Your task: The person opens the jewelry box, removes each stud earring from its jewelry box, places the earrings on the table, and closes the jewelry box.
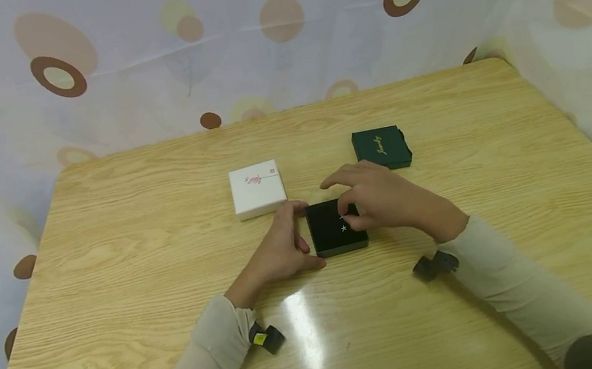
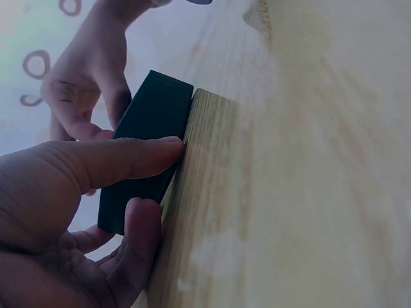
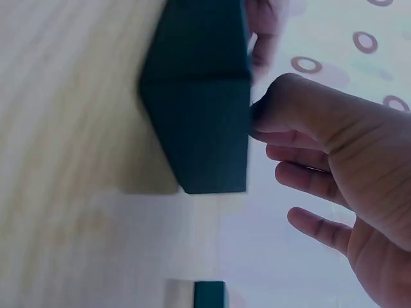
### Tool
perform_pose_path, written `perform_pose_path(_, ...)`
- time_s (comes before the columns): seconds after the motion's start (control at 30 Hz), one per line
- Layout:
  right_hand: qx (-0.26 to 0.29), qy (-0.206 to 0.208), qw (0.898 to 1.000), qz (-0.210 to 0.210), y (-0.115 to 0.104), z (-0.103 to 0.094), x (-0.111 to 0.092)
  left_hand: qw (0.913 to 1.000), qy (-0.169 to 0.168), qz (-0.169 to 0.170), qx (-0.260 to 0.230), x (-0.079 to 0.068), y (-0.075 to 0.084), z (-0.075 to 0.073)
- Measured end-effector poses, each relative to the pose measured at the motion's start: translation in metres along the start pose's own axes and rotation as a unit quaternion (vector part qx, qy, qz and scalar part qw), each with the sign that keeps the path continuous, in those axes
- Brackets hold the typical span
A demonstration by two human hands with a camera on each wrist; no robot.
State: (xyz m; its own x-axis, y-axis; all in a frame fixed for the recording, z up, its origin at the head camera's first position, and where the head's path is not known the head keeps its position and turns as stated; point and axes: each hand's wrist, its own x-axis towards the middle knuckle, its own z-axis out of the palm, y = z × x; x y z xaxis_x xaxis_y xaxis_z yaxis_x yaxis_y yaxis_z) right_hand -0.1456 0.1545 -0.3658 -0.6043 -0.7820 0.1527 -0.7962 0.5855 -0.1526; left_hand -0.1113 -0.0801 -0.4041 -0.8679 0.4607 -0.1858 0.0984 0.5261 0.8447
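A small, dark green jewelry box [image 1: 341, 249] with a black insert lies uncovered near the table's middle. My left hand [image 1: 282, 249] grips its left side, the thumb [image 2: 138, 159] on the near wall and fingers at the far corner. On the insert sits a silver star-shaped earring [image 1: 344, 228]. Over the insert, my right hand [image 1: 383, 196] has its thumb and index finger together at a second small silver earring [image 1: 341, 217], mostly covered by the fingertips. In the right wrist view the box wall [image 3: 202, 135] hides that pinch; the other fingers [image 3: 308, 173] stay spread.
A white box [image 1: 257, 189] with a pink flower print stands behind my left hand. The dark green lid [image 1: 381, 148] with gold lettering lies beyond my right hand. A patterned cloth [image 1: 285, 49] hangs along the wooden table's [image 1: 136, 250] far edge.
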Motion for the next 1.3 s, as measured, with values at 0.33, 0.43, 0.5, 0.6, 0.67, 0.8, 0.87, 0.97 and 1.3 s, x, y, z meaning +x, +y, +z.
perform_pose_path(0.33,0.012,0.030,0.998,0.062,0.029,-0.016,-0.014,1.0000,0.000,0.001,0.002,0.000,-0.001,0.001)
perform_pose_path(0.43,0.017,0.027,0.996,0.087,0.041,-0.017,-0.020,1.0000,-0.001,0.005,0.004,0.001,-0.002,0.001)
perform_pose_path(0.5,0.019,0.023,0.994,0.106,0.048,-0.016,-0.024,1.0000,0.000,0.005,0.004,0.001,-0.003,0.001)
perform_pose_path(0.6,0.024,0.018,0.991,0.129,0.059,-0.013,-0.031,1.0000,0.000,0.004,0.003,0.001,-0.003,0.001)
perform_pose_path(0.67,0.026,0.015,0.990,0.138,0.066,-0.010,-0.034,1.0000,-0.001,0.003,0.002,0.001,-0.003,0.001)
perform_pose_path(0.8,0.025,0.008,0.988,0.153,0.073,-0.007,-0.037,1.0000,-0.003,0.002,-0.002,0.001,-0.002,0.001)
perform_pose_path(0.87,0.020,0.006,0.987,0.157,0.075,-0.007,-0.038,1.0000,-0.001,0.003,-0.002,0.002,-0.001,0.000)
perform_pose_path(0.97,0.007,0.003,0.986,0.167,0.077,-0.006,-0.038,1.0000,0.004,0.000,-0.005,0.001,-0.001,0.001)
perform_pose_path(1.3,-0.005,0.000,0.985,0.172,0.078,-0.003,-0.040,1.0000,0.006,-0.002,0.000,0.000,-0.003,0.003)
